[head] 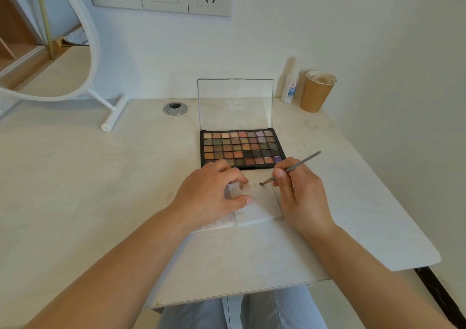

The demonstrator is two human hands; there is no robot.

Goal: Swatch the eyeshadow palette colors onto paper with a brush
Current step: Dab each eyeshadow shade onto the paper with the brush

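Note:
An open eyeshadow palette (242,149) with several rows of brown, orange and purple pans lies at the middle of the table, its clear lid (235,103) standing upright. Just in front of it lies a white sheet of paper (262,203) with faint brownish smudges near its top edge. My left hand (214,195) rests on the paper's left part, fingertips and thumb pressing it down. My right hand (300,192) pinches a thin grey brush (292,168), whose dark tip touches the paper near the top edge.
A round white mirror (48,38) on a stand occupies the far left. A silver cable grommet (175,108) sits behind the palette's left side. A small white bottle (290,89) and a brown paper cup (316,91) stand at the back right by the wall.

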